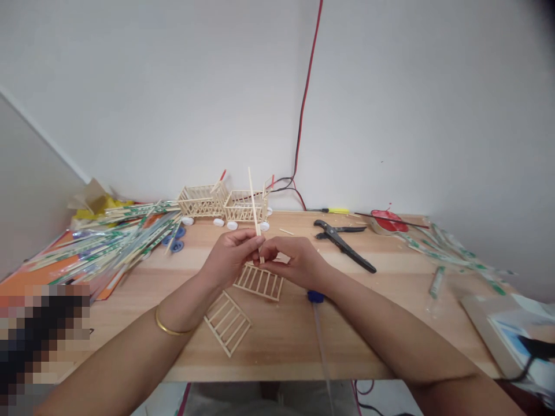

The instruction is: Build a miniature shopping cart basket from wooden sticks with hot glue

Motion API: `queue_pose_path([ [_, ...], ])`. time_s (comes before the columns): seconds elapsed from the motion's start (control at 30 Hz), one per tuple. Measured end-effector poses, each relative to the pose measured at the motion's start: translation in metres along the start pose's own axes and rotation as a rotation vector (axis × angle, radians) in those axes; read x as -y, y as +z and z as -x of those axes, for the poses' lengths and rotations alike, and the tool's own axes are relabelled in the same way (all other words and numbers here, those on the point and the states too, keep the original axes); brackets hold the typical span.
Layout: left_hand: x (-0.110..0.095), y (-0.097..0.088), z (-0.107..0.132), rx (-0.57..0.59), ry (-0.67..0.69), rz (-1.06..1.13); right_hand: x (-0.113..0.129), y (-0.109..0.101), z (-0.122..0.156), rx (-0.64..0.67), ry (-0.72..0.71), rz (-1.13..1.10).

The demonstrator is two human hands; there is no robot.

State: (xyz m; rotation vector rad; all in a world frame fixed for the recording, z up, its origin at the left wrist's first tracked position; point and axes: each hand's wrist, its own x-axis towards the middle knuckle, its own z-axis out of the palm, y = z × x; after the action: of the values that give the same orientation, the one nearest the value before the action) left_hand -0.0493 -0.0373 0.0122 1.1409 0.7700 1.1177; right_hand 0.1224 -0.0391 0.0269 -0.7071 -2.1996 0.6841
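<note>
Left hand [234, 254]: fingers pinching the thin sticks [254, 203].
Thin sticks: up over the worktop [286, 346], between both hands; likely light, stiff, easy to snap; best held softly, down low.
Right hand [295, 257]: fingers pinching the bottom end.
</note>
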Motion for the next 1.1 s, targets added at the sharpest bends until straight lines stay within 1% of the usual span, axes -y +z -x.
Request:
queue_pose_path([
  [0.23,-0.0028,-0.0042,-0.0003,0.02,-0.007,-0.06,0.0021,-0.0005,-0.0007,-0.021,-0.036,0.061],
  [0.47,-0.003,-0.003,0.0003,0.021,-0.03,-0.004,0.0022,-0.0002,0.0002,-0.009,-0.035,0.137],
  [0.87,-0.0027,-0.0031,0.0012,0.003,-0.056,-0.013,0.0033,-0.0011,0.0001,0.011,-0.026,0.139],
  [0.97,-0.0024,-0.003,0.0012,0.006,-0.039,-0.025,0.002,0.0002,-0.0001,0.021,-0.033,0.147],
  [1.1,-0.0048,-0.0023,0.0005,-0.011,0.021,-0.061,-0.0014,0.0,-0.0007,0.012,-0.034,0.142],
])
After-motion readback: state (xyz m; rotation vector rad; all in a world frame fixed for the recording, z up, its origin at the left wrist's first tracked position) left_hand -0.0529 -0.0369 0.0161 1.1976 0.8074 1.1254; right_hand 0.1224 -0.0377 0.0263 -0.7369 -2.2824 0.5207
